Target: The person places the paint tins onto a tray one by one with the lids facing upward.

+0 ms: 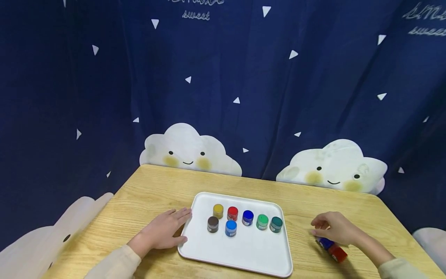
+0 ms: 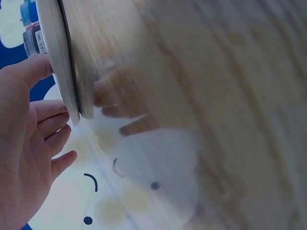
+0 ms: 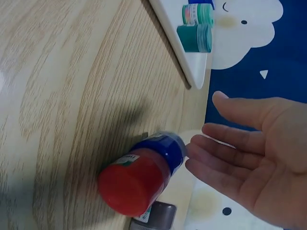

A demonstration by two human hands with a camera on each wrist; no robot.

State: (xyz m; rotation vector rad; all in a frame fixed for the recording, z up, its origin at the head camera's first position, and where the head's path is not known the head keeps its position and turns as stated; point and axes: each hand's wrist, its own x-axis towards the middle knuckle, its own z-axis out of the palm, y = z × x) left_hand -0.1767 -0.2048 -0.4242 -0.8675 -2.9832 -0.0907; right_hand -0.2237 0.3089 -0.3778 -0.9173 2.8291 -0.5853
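Note:
A white tray (image 1: 240, 254) on the table carries two rows of small paint jars, among them a yellow jar (image 1: 218, 211), a brown jar (image 1: 213, 224) and a light blue jar (image 1: 230, 228). My left hand (image 1: 163, 228) rests at the tray's left rim, fingers extended and thumb spread along the edge. To the right of the tray, my right hand (image 1: 336, 228) hovers beside a dark blue jar (image 3: 163, 148) and a red jar (image 3: 134, 184), which sit close together. Its fingers are loosely bent with nothing between them, fingertips near the blue jar.
A dark grey jar (image 3: 160, 215) lies beyond the red one in the right wrist view. The wooden table (image 1: 156, 186) ends at a dark blue curtain (image 1: 216, 77) printed with clouds and triangles. Dark green jar (image 1: 276, 224) stands nearest the tray's right rim.

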